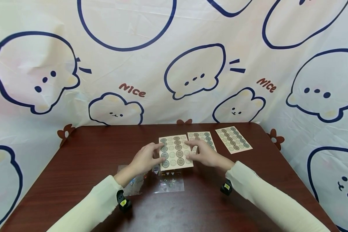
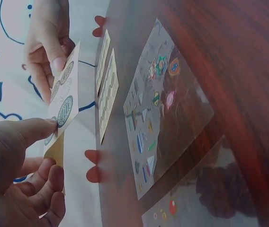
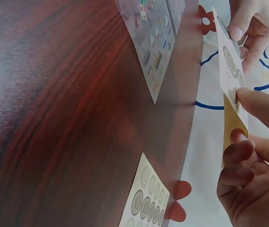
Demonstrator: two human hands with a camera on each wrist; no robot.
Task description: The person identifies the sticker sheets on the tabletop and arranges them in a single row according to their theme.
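Both hands hold up a cream sticker sheet [image 1: 175, 151] printed with rows of round, stamp-like seals in grey, brown and pale tones. My left hand [image 1: 146, 158] pinches its left edge, thumb on the printed face and fingers behind, as the left wrist view shows. The right hand [image 1: 203, 154] pinches the opposite edge in the same way. In the right wrist view the held sheet [image 3: 230, 71] stands tilted above the table, its yellowish-brown back partly showing. Just behind the right hand lies a second seal sheet [image 1: 207, 137], partly covered by that hand.
A third seal sheet [image 1: 233, 139] lies at the back right of the dark wooden table [image 1: 104, 141]. Two clear sheets with small colourful stickers lie nearer the front: one [image 1: 171, 185] below the held sheet, another [image 1: 134, 186] under the left forearm. A patterned cloth [image 1: 150, 71] hangs behind.
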